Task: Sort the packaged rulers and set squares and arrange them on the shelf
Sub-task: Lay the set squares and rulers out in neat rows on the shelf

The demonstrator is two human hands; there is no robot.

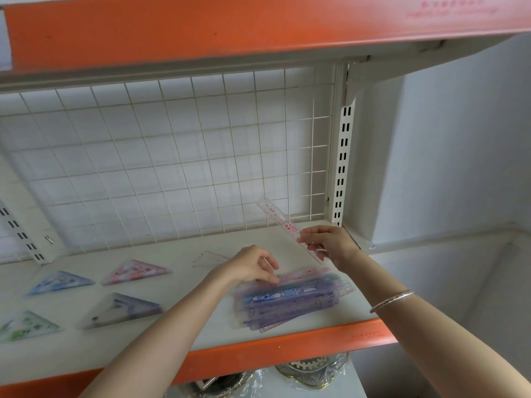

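My right hand [327,244] pinches a clear packaged ruler with red print [280,219], lifted off the shelf and pointing up and back to the left. My left hand [253,265] rests with curled fingertips on a pile of packaged rulers [290,300], purple, blue and pink, lying near the shelf's front right. Several packaged set squares lie flat on the shelf to the left: a blue one [60,282], a pink one [135,272], a purple one [120,310], a green one [26,326] and a clear one [208,258].
The white shelf board [178,328] has an orange front lip. A white wire grid [172,156] forms the back, with a slotted upright [342,168] at the right. Another orange shelf [230,24] hangs overhead. Wrapped shiny dishes [313,372] sit on the level below.
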